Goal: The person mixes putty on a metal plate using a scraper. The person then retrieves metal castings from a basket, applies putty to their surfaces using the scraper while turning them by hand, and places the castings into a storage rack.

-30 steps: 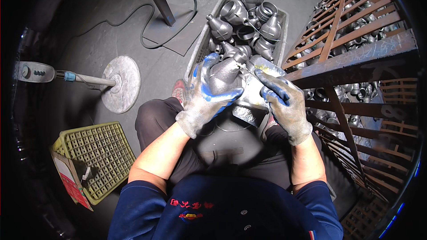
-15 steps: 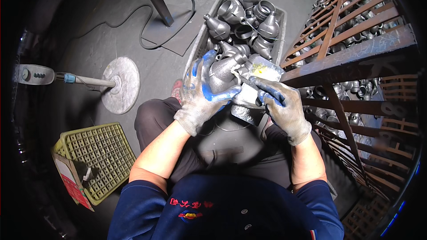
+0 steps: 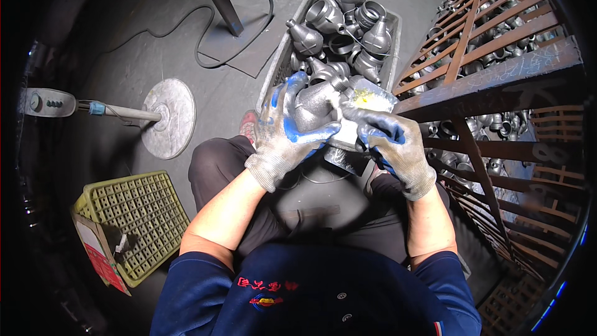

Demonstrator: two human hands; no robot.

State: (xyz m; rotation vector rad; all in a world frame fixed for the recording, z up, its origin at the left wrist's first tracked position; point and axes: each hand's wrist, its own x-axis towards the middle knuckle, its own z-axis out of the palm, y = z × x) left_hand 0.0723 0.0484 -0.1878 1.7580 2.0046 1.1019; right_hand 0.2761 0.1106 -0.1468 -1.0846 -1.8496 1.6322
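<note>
Left hand [image 3: 273,134]: clasped round the grey metal fitting [image 3: 313,107], thumb and fingers apart.
Right hand [image 3: 398,143]: curled at its right side (fingertips blurred; cannot tell whether pinching anything).
Fitting's place: in left grasp, near the loaded crate [image 3: 395,37].

A grey metal pipe fitting [image 3: 313,106] is tilted just above the frame's middle. Its rounded, grainy body narrows to a threaded neck [image 3: 339,83] pointing upper right.
</note>
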